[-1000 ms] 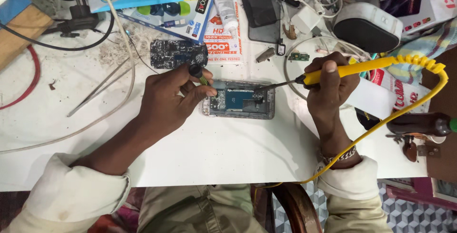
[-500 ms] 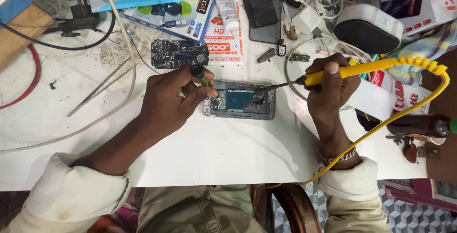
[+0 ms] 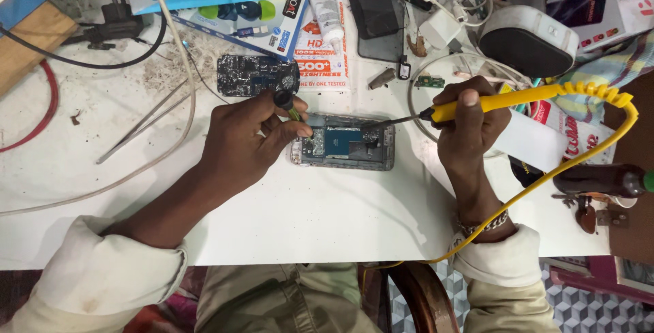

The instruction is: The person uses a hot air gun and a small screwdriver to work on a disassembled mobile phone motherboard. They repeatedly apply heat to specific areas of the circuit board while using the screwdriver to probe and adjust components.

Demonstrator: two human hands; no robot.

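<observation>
An opened phone lies flat on the white bench, its back off and its blue and silver insides showing; everything else is placed from it. The left hand rests at the phone's left end, its fingers closed on a thin tool with a black knob, whose tip meets the phone's upper left corner; the right hand sits just right of the phone, fingers wrapped tight round the yellow soldering iron, whose dark tip reaches the phone's upper right edge; the iron's yellow cord loops away right and down off the bench edge. Just above the phone, to its left, lies a dark circuit board; further up are printed packets; up and to the right stands a white rounded device; far left, tweezers lie on the bench.
</observation>
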